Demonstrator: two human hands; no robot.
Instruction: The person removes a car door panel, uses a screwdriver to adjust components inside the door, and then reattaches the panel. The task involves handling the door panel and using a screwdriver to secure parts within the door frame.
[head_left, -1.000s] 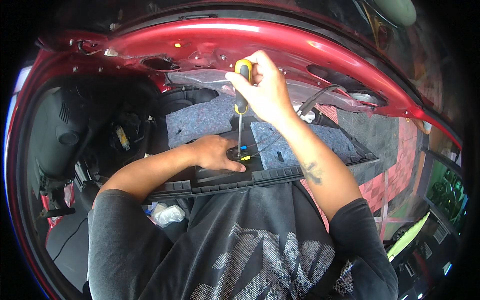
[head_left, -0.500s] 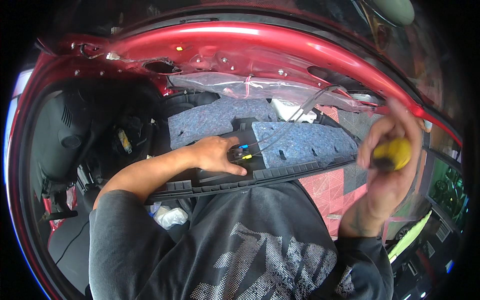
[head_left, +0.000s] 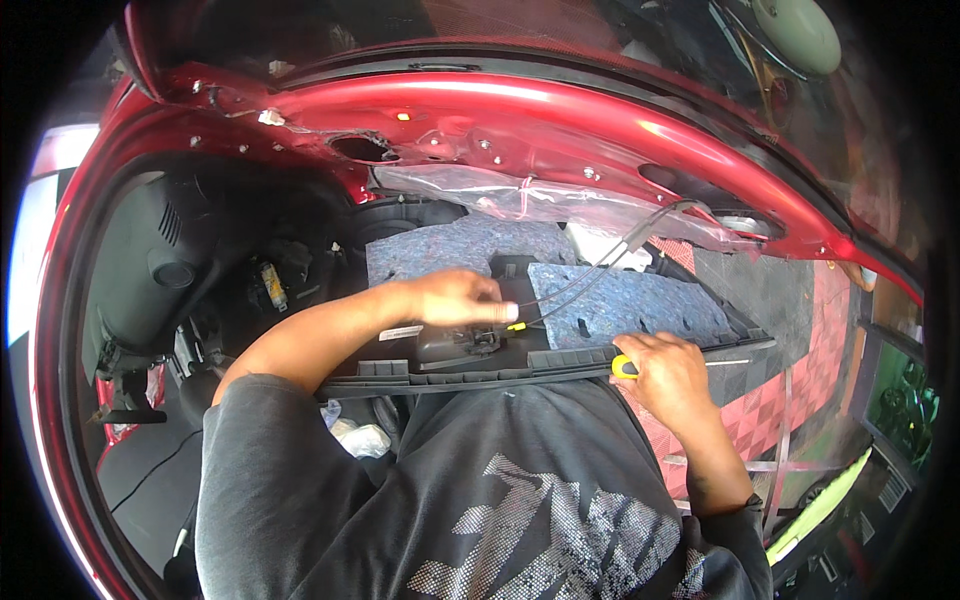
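A black car door trim panel [head_left: 475, 378] lies across my lap, its inner side up with blue felt padding [head_left: 625, 300]. My left hand [head_left: 465, 298] is over its middle, fingers curled at the ends of two thin black cables [head_left: 572, 303]. It seems to pinch one cable; the fingers partly hide the grip. A yellow cable end [head_left: 517, 326] shows just under the thumb, beside the black handle housing [head_left: 475, 342]. My right hand [head_left: 665, 372] rests on the panel's near edge, closed around a screwdriver [head_left: 625, 367] with a yellow handle; its thin shaft points right.
Beyond the panel stands the red door frame [head_left: 500, 105], with clear plastic sheeting [head_left: 480, 190] where the cables come out. The dashboard [head_left: 125, 260] is on the left. Red and grey floor tiles [head_left: 790, 400] show at right. A white plastic bag [head_left: 365, 440] lies below the panel.
My right hand has come down from the right, with the screwdriver, onto the panel edge. My left hand has lifted from lying flat and curled at the cable ends, covering the blue one.
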